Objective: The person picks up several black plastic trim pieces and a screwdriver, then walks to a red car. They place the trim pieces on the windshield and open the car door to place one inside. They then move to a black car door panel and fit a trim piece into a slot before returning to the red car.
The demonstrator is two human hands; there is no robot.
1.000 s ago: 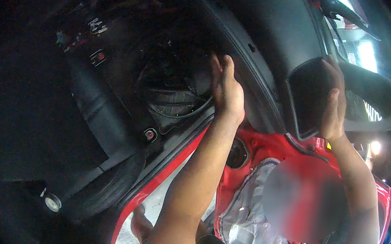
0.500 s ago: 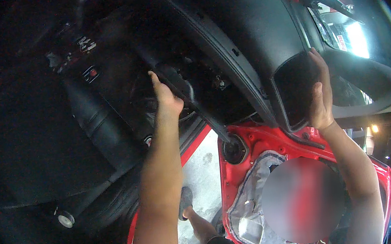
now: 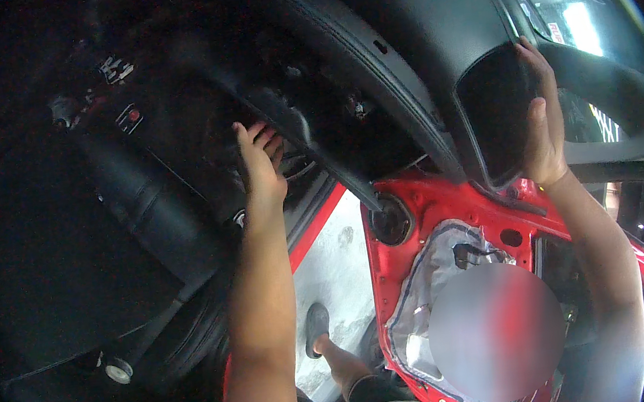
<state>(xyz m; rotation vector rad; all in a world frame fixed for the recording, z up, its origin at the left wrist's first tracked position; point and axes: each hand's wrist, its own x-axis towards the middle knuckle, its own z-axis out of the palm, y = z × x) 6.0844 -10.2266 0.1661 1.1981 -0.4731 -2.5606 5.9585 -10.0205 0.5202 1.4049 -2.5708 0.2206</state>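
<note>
My right hand (image 3: 543,127) lies with fingers stretched along the far right end of a black dashboard (image 3: 412,15). Its thumb stands apart, next to a dark, smooth side panel (image 3: 494,116). Lower and to the left, my left hand (image 3: 261,162) has its fingers spread and slightly bent, beside a long black trim strip (image 3: 317,154) under the dashboard. Whether its fingertips touch the strip is hard to tell in the dark. Nothing shows in either hand.
The red car door (image 3: 392,272) stands open, its inner lining bared, with a round speaker (image 3: 391,221); a blurred disc hides part of it. A foot in a grey shoe (image 3: 318,331) is on the pale floor (image 3: 337,270). A black seat (image 3: 53,253) fills the left.
The view has shifted a little. My left hand has drawn slightly away from the trim strip and turned, so its spread fingers now show. My right hand keeps its place on the dashboard end.
</note>
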